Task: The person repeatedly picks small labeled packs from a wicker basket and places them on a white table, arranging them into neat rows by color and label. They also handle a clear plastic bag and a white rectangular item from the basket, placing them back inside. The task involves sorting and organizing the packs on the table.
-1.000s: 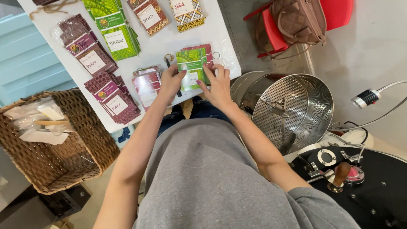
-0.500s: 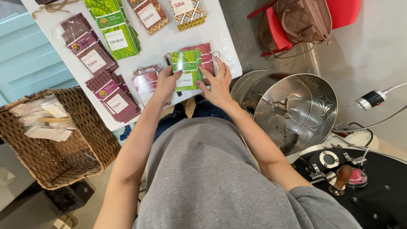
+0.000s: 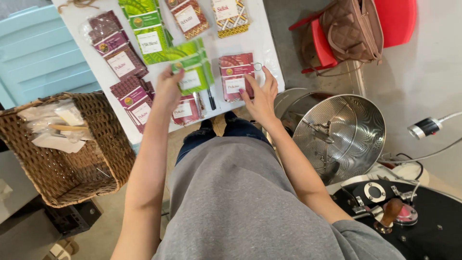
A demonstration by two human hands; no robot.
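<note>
Head view. Left hand (image 3: 168,89) closed on a green patterned pouch (image 3: 191,72), gripping its lower left corner; the pouch is lifted and blurred, over the middle of the white table (image 3: 96,67). Right hand (image 3: 260,96) open, fingers spread, fingertips resting on a red patterned pouch (image 3: 236,74) that lies flat near the table's near right corner. A small ring (image 3: 258,66) lies just beside that pouch's right edge. A black pen (image 3: 211,98) lies between the two pouches. Further red pouch (image 3: 185,110) at the near edge, partly under the left hand. Purple pouches (image 3: 122,60) along the left edge. Wicker basket (image 3: 72,168) stands off the table's left side. Perforated steel drum (image 3: 344,137) to the right, below table level.
</note>
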